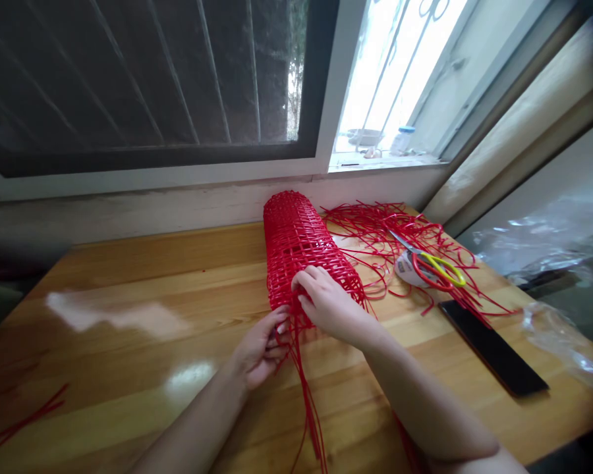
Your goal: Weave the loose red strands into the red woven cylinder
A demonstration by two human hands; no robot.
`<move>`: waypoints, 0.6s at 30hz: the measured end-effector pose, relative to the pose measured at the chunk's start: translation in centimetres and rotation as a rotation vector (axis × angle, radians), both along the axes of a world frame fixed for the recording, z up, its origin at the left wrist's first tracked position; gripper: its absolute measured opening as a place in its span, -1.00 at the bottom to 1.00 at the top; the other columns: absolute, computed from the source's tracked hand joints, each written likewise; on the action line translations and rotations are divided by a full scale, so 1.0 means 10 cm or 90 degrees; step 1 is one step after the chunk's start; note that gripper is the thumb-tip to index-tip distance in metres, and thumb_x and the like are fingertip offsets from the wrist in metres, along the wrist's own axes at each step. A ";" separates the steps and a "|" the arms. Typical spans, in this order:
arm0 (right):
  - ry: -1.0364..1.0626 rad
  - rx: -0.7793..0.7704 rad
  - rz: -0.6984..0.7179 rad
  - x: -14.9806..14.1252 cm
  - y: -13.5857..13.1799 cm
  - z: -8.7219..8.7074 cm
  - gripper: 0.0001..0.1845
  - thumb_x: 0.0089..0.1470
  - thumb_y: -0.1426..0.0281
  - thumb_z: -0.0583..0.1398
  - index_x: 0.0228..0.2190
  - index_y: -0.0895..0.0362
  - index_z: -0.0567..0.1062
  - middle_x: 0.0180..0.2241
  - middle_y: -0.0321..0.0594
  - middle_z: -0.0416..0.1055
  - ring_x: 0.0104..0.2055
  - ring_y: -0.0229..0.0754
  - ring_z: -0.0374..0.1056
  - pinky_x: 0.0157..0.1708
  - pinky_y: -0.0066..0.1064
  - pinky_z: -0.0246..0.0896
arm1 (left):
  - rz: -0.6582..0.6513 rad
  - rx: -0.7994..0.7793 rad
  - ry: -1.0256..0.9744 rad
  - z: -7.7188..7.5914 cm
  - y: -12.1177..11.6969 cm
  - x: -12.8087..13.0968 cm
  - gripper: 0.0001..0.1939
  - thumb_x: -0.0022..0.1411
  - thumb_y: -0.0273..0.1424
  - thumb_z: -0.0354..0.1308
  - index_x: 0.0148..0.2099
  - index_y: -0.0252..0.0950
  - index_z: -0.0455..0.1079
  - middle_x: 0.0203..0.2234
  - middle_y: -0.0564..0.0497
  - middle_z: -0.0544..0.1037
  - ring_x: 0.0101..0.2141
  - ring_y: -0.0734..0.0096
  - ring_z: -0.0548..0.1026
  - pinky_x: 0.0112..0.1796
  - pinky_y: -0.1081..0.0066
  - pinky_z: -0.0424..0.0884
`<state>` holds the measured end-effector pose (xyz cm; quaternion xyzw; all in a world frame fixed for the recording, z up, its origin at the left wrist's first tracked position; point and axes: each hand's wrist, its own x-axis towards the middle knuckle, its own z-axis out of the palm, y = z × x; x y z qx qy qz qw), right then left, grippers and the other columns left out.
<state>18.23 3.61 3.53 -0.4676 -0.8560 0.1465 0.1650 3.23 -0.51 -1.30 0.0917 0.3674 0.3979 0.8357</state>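
Observation:
A red woven basket (301, 230), shaped like a long tube, lies on its side on the wooden table (217, 296) with its near end towards me. Loose red strips (304, 388) hang from that end down over the tabletop. My left hand (264, 345) is at the lower left of the rim, its fingers closed around the edge and strips there. Over the upper near side of the weave, my right hand (323, 303) has its fingers bent in a pinch against the basket; what sits between the fingertips is hidden.
To the right lie a tangle of red strips (375, 220), scissors (437, 268) with red and yellow handles, and a black flat object (494, 349). Clear plastic wrap (563, 336) rests at the right edge. More strips (24, 421) lie at the lower left. A window stands behind.

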 end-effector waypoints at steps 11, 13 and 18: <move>-0.024 -0.015 -0.019 -0.03 -0.04 0.03 -0.81 0.01 0.66 0.03 -0.42 0.17 0.35 -0.31 -0.13 0.30 -0.21 -0.16 0.21 -0.19 -0.36 0.15 | 0.037 0.000 0.018 -0.09 0.00 0.05 -0.74 0.02 -0.52 0.23 -0.26 -0.26 0.23 -0.63 0.23 0.17 -0.72 0.79 0.13 -0.77 0.76 -0.19; -0.052 -0.009 -0.026 -0.03 -0.05 0.05 -0.83 0.03 0.63 0.04 -0.45 0.17 0.36 -0.33 -0.13 0.31 -0.23 -0.16 0.22 -0.19 -0.36 0.14 | 0.035 -0.001 0.027 -0.09 0.01 0.06 -0.76 0.03 -0.52 0.21 -0.24 -0.26 0.24 -0.63 0.23 0.16 -0.73 0.79 0.13 -0.77 0.76 -0.20; -0.051 -0.009 -0.020 0.00 -0.02 0.03 -0.91 0.06 0.54 0.10 -0.46 0.17 0.37 -0.33 -0.14 0.33 -0.23 -0.16 0.23 -0.21 -0.37 0.14 | 0.022 0.004 0.057 -0.06 0.02 0.06 -0.77 0.03 -0.52 0.20 -0.24 -0.27 0.26 -0.65 0.24 0.15 -0.73 0.78 0.08 -0.75 0.74 -0.22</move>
